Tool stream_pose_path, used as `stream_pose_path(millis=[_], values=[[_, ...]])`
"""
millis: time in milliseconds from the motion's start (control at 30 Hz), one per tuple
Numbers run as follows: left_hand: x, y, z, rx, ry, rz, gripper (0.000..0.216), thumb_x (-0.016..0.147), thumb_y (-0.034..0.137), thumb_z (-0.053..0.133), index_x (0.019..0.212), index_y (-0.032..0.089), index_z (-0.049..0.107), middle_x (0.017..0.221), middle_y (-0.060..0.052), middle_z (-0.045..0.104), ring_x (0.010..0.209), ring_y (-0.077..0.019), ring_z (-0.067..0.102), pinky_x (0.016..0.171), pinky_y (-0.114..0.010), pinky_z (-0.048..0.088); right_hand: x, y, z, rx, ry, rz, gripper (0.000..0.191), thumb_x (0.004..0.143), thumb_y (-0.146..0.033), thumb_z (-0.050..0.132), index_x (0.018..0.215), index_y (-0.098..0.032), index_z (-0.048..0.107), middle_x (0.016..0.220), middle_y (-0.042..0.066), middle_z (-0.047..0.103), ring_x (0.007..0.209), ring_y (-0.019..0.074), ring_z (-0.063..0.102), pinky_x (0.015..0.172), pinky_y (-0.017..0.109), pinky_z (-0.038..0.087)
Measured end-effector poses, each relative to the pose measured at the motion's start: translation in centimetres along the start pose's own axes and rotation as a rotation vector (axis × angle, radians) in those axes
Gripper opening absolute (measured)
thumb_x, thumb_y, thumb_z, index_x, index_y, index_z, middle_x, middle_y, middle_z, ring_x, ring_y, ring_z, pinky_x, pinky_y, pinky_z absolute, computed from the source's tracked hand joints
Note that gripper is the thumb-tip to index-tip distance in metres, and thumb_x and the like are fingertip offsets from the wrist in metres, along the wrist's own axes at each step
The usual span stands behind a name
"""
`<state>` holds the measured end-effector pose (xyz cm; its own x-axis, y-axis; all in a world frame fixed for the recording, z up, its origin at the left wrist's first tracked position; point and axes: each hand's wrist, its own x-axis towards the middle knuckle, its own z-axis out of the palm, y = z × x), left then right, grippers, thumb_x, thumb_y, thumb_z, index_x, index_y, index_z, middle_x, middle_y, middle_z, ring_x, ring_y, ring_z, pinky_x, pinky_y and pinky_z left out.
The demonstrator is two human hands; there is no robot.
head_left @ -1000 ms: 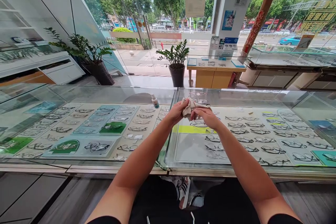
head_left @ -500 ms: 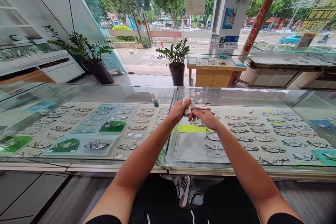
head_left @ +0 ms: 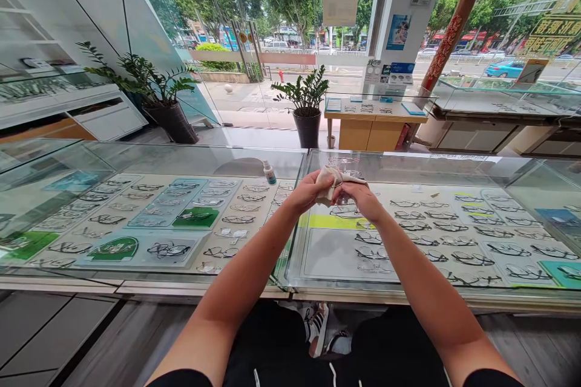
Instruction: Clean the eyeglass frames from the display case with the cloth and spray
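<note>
My left hand [head_left: 307, 191] and my right hand [head_left: 359, 198] meet above the glass display counter [head_left: 408, 163]. Both are closed on a small beige cloth [head_left: 330, 179] bunched between them. A pair of glasses seems wrapped in the cloth, but it is mostly hidden. A small bottle with a blue label [head_left: 269, 173] stands on the counter glass just left of my left hand.
Under the glass lie several rows of spectacles [head_left: 436, 236] on trays, with green cards [head_left: 196, 217] on the left. Potted plants [head_left: 305, 103] stand beyond the counter near a wooden display stand [head_left: 374, 127]. My dark-clad legs are below the counter edge.
The cloth has shifted slightly between my fingers; my hands stay together in almost the same spot above the counter.
</note>
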<state>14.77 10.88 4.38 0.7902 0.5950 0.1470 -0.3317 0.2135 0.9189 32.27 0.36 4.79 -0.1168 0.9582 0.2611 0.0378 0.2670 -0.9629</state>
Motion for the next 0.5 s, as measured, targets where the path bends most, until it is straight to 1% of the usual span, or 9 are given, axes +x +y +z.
stream_pose_path(millis=[67, 167, 233, 333, 400, 500], values=[[-0.1, 0.1, 0.2, 0.033, -0.032, 0.004, 0.055, 0.079, 0.049, 0.098, 0.112, 0.015, 0.070, 0.068, -0.002, 0.073, 0.051, -0.0176, 0.068, 0.052, -0.027, 0.053, 0.0, -0.1, 0.1, -0.022, 0.009, -0.005, 0.043, 0.105, -0.048, 0.053, 0.082, -0.021, 0.079, 0.089, 0.007, 0.080, 0.086, 0.0219, 0.066, 0.089, 0.037, 0.051], [0.0, -0.1, 0.5, 0.062, -0.033, 0.051, 0.048, 0.082, 0.051, 0.096, 0.100, 0.016, 0.067, 0.062, -0.001, 0.070, 0.049, -0.0170, 0.067, 0.051, -0.025, 0.051, -0.1, 0.2, 0.4, -0.064, 0.010, 0.012, 0.040, 0.103, -0.046, 0.055, 0.082, -0.021, 0.078, 0.090, 0.006, 0.080, 0.086, 0.0216, 0.064, 0.090, 0.037, 0.051], [0.2, -0.5, 0.6, 0.073, -0.020, 0.086, 0.049, 0.085, 0.057, 0.091, 0.092, 0.018, 0.063, 0.059, -0.001, 0.069, 0.044, -0.0161, 0.064, 0.047, -0.024, 0.047, -0.1, 0.5, 0.6, -0.065, 0.001, 0.043, 0.040, 0.102, -0.048, 0.057, 0.081, -0.021, 0.077, 0.088, 0.007, 0.079, 0.087, 0.0222, 0.064, 0.090, 0.038, 0.051], [0.6, -1.1, 0.5, 0.076, -0.001, 0.093, 0.055, 0.090, 0.069, 0.082, 0.087, 0.018, 0.061, 0.055, -0.001, 0.067, 0.038, -0.0157, 0.060, 0.042, -0.024, 0.044, -0.1, 0.7, 0.8, -0.069, -0.015, 0.068, 0.041, 0.101, -0.052, 0.059, 0.081, -0.020, 0.075, 0.088, 0.008, 0.080, 0.090, 0.0233, 0.065, 0.090, 0.039, 0.051], [0.8, -1.2, 0.2, 0.054, 0.044, 0.084, 0.059, 0.087, 0.072, 0.084, 0.085, 0.017, 0.064, 0.058, -0.002, 0.068, 0.042, -0.0142, 0.061, 0.045, -0.024, 0.047, -0.1, 0.5, 0.8, -0.085, -0.021, 0.056, 0.041, 0.103, -0.051, 0.058, 0.082, -0.020, 0.076, 0.091, 0.008, 0.081, 0.092, 0.0233, 0.065, 0.092, 0.038, 0.051], [0.8, -0.9, -0.3, -0.013, 0.112, 0.059, 0.060, 0.077, 0.068, 0.095, 0.086, 0.014, 0.069, 0.071, -0.003, 0.074, 0.057, -0.0127, 0.068, 0.055, -0.022, 0.054, -0.2, 0.0, 0.5, -0.087, -0.013, 0.021, 0.041, 0.104, -0.046, 0.055, 0.084, -0.020, 0.079, 0.090, 0.008, 0.080, 0.090, 0.0225, 0.065, 0.092, 0.038, 0.051]])
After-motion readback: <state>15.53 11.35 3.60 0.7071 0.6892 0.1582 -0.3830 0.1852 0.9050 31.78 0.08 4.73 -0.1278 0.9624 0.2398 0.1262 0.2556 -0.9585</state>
